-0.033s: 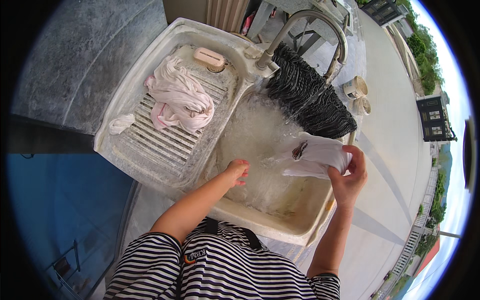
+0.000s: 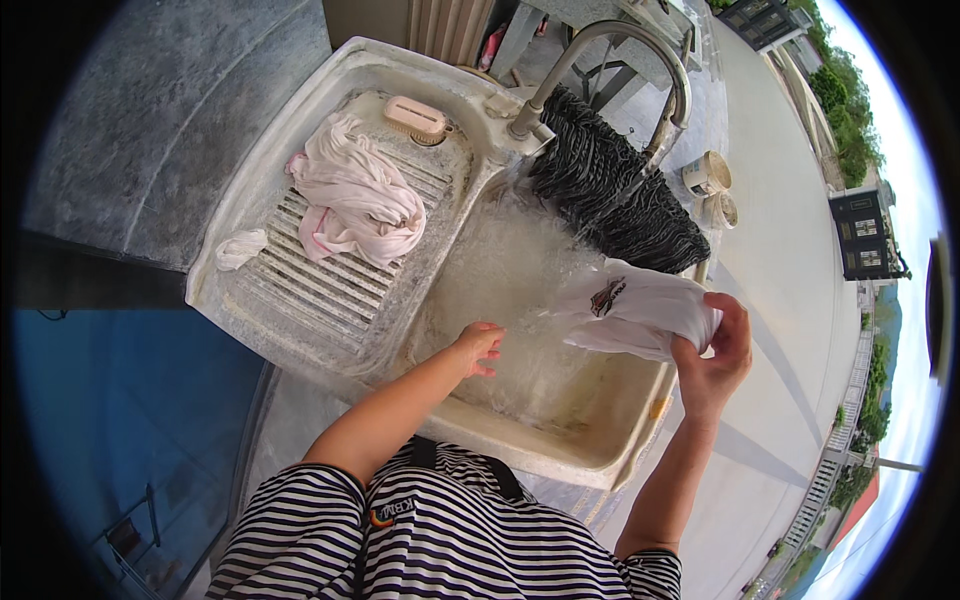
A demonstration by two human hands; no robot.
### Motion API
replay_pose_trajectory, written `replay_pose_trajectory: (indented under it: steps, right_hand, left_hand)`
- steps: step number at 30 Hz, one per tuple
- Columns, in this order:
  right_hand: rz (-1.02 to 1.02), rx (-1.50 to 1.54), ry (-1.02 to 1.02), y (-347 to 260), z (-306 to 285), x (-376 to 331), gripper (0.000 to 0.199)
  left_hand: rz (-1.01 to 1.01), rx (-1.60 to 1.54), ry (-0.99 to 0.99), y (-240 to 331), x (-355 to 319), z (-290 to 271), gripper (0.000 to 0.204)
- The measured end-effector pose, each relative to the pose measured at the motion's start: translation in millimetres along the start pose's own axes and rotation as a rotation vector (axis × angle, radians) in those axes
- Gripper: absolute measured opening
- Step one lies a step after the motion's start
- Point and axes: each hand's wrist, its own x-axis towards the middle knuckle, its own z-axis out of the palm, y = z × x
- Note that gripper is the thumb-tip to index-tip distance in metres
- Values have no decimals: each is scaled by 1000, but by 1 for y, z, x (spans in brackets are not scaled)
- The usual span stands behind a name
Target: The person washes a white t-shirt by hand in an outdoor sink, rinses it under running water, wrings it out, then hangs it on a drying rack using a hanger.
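A white printed cloth, perhaps a shirt, stretches over the right side of the water-filled basin. My right hand pinches its right end between thumb and fingers, while its left end trails in the cloudy, rippling water. Above the basin's left part, my left hand holds nothing I can see; its fingers are loosely bent and apart. Water runs from the curved metal faucet beside a dark ribbed cloth draped along the basin's far edge.
On the ridged drainboard at left lie a wrung pinkish-white cloth, a small white cloth and a pink scrub brush. Two small tubs stand beyond the far right rim. A grey stone counter borders the sink's left.
My right hand has shifted a little to the right, drawing the white printed cloth with it. My left hand stays almost in place.
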Motion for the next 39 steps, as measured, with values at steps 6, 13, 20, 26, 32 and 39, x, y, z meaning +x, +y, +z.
replay_pose_trajectory:
  steps: [6,13,20,26,32,39]
  right_hand:
    - [-123,221,328,-53,-64,-34,55]
    - [-159,39,266,-46,-104,-125,54]
    - [165,333,11,-42,-52,-41,42]
    - [104,319,-18,-39,-15,17,39]
    - [122,-113,-39,15,62,-19,38]
    - [540,-469,-459,242,213,-176,54]
  left_hand:
    - [-330,-534,-334,25,-77,72,89]
    - [350,-776,-1176,55,-36,87,112]
    - [-244,-569,-398,91,-23,69,121]
    - [-20,-192,319,-3,20,12,50]
    - [90,-166,200,-1,-8,-20,33]
    - [164,-227,117,9,-61,-52,23]
